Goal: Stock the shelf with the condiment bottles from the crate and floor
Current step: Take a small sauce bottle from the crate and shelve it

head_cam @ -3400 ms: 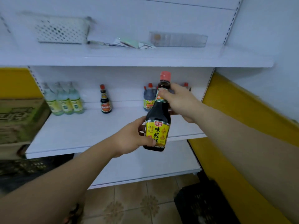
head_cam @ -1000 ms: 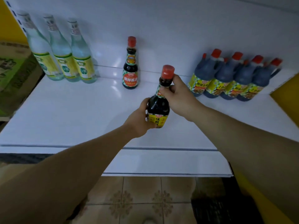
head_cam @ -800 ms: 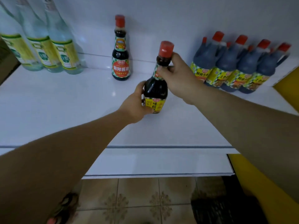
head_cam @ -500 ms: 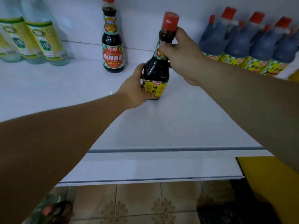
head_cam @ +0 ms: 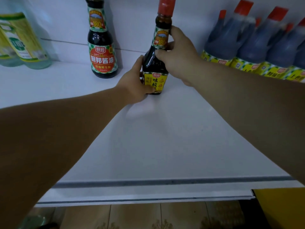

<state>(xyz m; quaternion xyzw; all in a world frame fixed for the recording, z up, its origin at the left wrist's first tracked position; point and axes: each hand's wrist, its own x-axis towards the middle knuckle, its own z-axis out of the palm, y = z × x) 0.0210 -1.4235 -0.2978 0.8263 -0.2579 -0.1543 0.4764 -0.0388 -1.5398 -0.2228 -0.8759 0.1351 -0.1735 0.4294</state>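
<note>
yellow panel (head_cam: 280, 210): plain, flat, cut off by the frame's corner | tiles (head_cam: 135, 217): beige, faint floral pattern, left of panel, level with it | white back wall (head_cam: 135, 17): well above panel, to its left

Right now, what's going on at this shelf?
A person is setting a dark yellow-label bottle upright on the white shelf. The left hand grips its base, the right hand its neck. It stands between a red-label soy bottle and a row of blue jugs; pale green bottles stand far left.
</note>
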